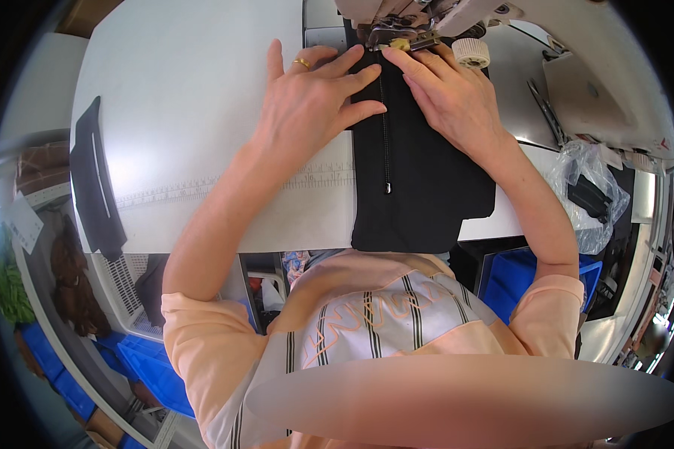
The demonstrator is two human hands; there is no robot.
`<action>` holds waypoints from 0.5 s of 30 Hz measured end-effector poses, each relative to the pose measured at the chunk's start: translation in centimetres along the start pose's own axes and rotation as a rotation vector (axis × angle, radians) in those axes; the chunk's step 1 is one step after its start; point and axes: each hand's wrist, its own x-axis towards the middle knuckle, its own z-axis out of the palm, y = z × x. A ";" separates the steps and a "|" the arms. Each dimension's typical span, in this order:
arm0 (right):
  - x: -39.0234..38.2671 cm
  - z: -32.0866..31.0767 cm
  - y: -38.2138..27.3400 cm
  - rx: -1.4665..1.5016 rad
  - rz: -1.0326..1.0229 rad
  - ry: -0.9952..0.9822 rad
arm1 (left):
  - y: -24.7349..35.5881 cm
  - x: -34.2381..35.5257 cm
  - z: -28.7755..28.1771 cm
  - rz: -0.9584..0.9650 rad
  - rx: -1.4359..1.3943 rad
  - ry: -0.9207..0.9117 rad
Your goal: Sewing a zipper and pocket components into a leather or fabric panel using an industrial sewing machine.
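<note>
A black fabric piece (427, 179) lies on the sewing table and runs up under the sewing machine's presser foot (382, 43). Down its left part goes a zipper (386, 142), its metal pull near the lower end. My left hand (311, 93), a ring on one finger, is spread with its fingertips and thumb on the cloth left of and across the zipper. Right of the foot, my right hand (457, 97) rests on the fabric, fingers stretched toward the needle area. Some of its fingertips are hidden behind machine parts.
The sewing machine (494, 19) spans the upper right. A black strip with a slit (97, 179) lies at the table's left edge. Scissors or tweezers (543, 108) and a clear plastic bag (591, 198) are on the right. Blue bins (153, 370) stand below.
</note>
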 end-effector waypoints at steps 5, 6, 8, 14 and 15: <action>-0.8 -0.1 0.1 0.037 0.035 -0.028 | -0.1 0.4 -0.1 0.007 0.001 -0.025; -1.4 0.0 0.4 0.164 0.049 0.003 | 0.0 0.3 -0.1 0.013 0.000 -0.023; -2.4 -1.1 0.3 0.297 0.052 0.035 | -0.3 -0.5 -0.1 0.003 -0.033 -0.053; -9.9 -7.9 -5.5 0.440 -0.148 -0.244 | 3.6 -6.7 -5.5 0.040 -0.376 -0.351; -11.0 -7.5 -6.0 0.396 -0.175 -0.197 | 4.3 -7.5 -6.2 0.096 -0.370 -0.439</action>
